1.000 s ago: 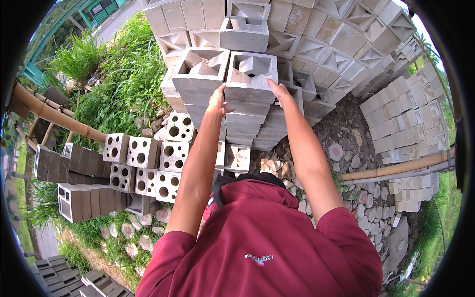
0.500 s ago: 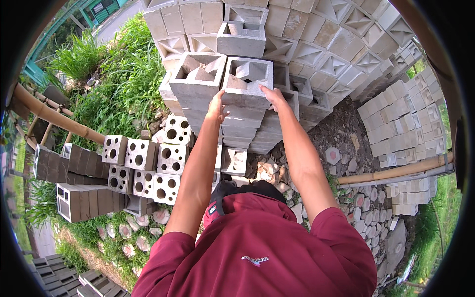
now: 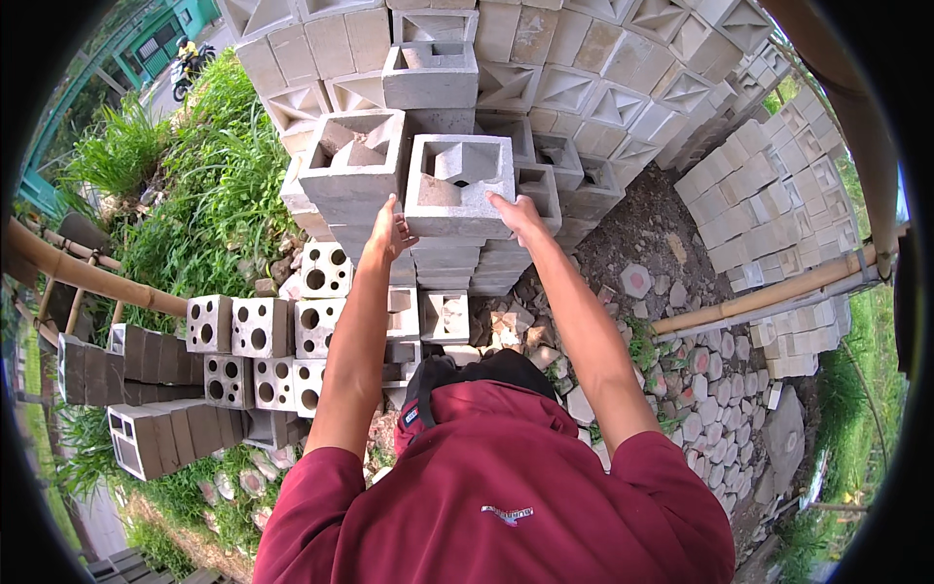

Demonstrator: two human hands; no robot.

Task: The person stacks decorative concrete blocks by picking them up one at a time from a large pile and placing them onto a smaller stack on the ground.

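A grey concrete ventilation block (image 3: 457, 226), hollow with a slanted inner face, is between my hands on the near side of a stack. My right hand (image 3: 520, 216) grips its near right corner, thumb over the rim and fingers down the outer side. Against its lower left edge is my left hand (image 3: 392, 234), fingers curled toward the block and thumb raised beside it; the fingertips are partly hidden. To the left, a similar block (image 3: 352, 185) tops the neighbouring column. Another block (image 3: 429, 88) stands behind on the pile.
Blocks with round holes (image 3: 261, 328) are stacked at the left, beside a bamboo pole (image 3: 107, 266). A tall block wall (image 3: 574, 58) rises behind. At the right lie another block stack (image 3: 769, 195), a second pole (image 3: 769, 292) and hexagonal pavers (image 3: 700, 389). A motorbike (image 3: 185, 78) is on the far road.
The held block has come toward me, out of line with the block on its left, and both hands have moved with it. My view has shifted slightly right. A motorbike has appeared.
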